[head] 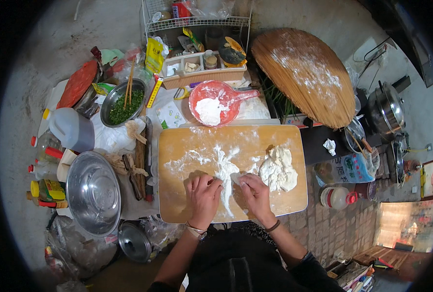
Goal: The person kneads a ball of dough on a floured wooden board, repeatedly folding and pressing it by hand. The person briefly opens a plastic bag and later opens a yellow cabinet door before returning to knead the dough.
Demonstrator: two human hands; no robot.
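Note:
Both hands are over a floured wooden board (pixel 180 138). My left hand (pixel 203 195) has its fingers curled down beside a streak of white flour (pixel 226 169); whether it pinches anything is hidden. On the other side of the streak, my right hand (pixel 255 193) holds a small pale piece, perhaps dough or a scraper, between thumb and fingers. A lumpy mass of dough (pixel 280 169) lies on the board just beyond my right hand. Behind the board sits a red plastic scoop (pixel 234 96) with white flour in it.
A metal basin (pixel 93 193) stands left of the board. Behind it are a plastic jug (pixel 72 129) and a metal bowl of chopped greens with chopsticks (pixel 125 106). A round floured lid of plant stalks (pixel 304 73) leans at back right. A seasoning box (pixel 205 75) stands behind the scoop.

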